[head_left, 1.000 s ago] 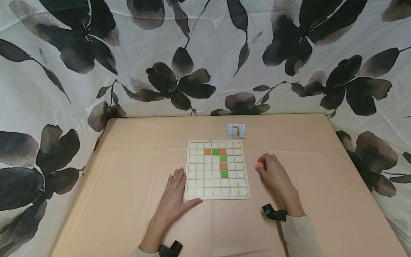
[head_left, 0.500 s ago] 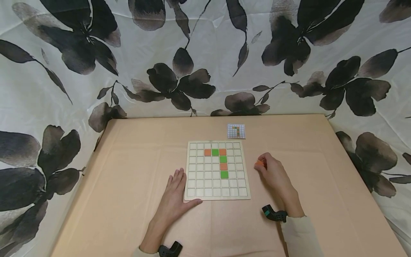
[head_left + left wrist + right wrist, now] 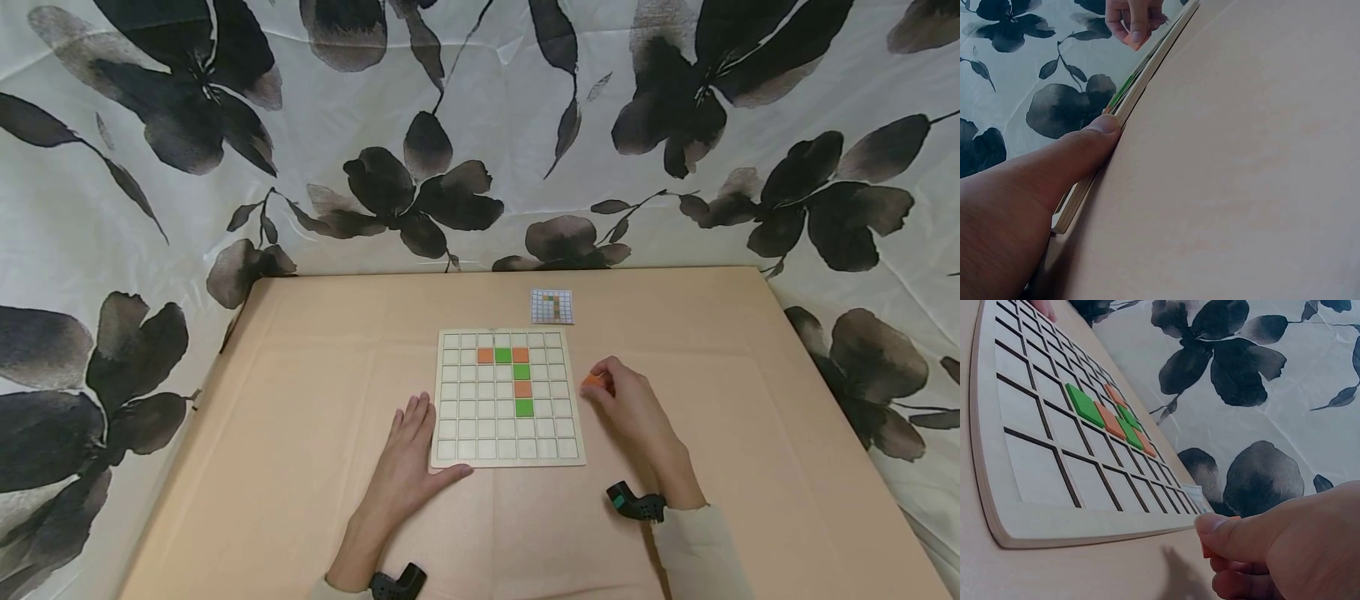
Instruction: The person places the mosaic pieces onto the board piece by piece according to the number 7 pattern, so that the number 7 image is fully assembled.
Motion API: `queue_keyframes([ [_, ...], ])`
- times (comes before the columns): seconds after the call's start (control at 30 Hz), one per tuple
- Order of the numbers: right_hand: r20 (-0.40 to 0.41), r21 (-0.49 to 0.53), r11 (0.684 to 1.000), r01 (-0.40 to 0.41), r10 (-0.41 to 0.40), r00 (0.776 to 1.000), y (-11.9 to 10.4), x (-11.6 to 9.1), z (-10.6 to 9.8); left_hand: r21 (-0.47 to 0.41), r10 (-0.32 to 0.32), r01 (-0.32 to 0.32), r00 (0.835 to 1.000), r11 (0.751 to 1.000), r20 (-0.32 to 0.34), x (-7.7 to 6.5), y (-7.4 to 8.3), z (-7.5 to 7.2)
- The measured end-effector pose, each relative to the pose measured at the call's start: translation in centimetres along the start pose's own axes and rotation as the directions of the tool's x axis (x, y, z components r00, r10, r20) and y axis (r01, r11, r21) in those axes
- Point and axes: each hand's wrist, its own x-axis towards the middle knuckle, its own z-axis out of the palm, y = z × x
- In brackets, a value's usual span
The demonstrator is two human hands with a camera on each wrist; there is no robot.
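A pale wooden grid board (image 3: 480, 429) lies flat on the table, with orange and green square tiles (image 3: 523, 407) set in some cells in a shape like a 7. My left hand (image 3: 408, 454) rests along the board's left side, fingers straight and thumb at the near left corner; in the left wrist view the thumb (image 3: 1105, 125) touches the board's edge. Just off the right edge, my right hand (image 3: 633, 408) pinches an orange square tile (image 3: 592, 381) between thumb and fingers. The right wrist view shows that tile (image 3: 1206, 547) partly hidden by the thumb.
A small card (image 3: 552, 306) printed with a grid and a coloured pattern lies behind the board. The light wooden-toned table (image 3: 300, 400) extends around the board. Beyond its far edge hangs a white cloth (image 3: 510, 100) with dark flowers.
My right hand has moved slightly left toward the board with the orange tile pinched in it. The left hand and the board have stayed in place.
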Motion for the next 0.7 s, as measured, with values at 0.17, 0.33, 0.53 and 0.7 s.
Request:
queue_keyframes([
  [0.17, 0.026, 0.006, 1.000, 0.015, -0.015, 1.000, -0.5, 0.0, 0.4, -0.004, 0.002, -0.002, 1.000, 1.000, -0.003, 0.0, 0.0, 0.0],
  [0.33, 0.059, 0.007, 0.999, 0.042, -0.042, 0.997, -0.9, -0.1, 0.7, -0.002, 0.000, 0.000, 1.000, 1.000, -0.002, 0.0, 0.0, 0.0],
  [0.53, 0.074, 0.020, 0.998, 0.068, -0.069, 0.995, -1.4, -0.2, 0.9, -0.001, -0.008, 0.008, 1.000, 1.000, 0.003, 0.0, 0.0, 0.0],
  [0.7, 0.089, 0.028, 0.998, 0.058, -0.060, 0.994, -1.7, -0.1, 1.2, 0.000, -0.012, 0.012, 1.000, 1.000, 0.004, 0.0, 0.0, 0.0],
])
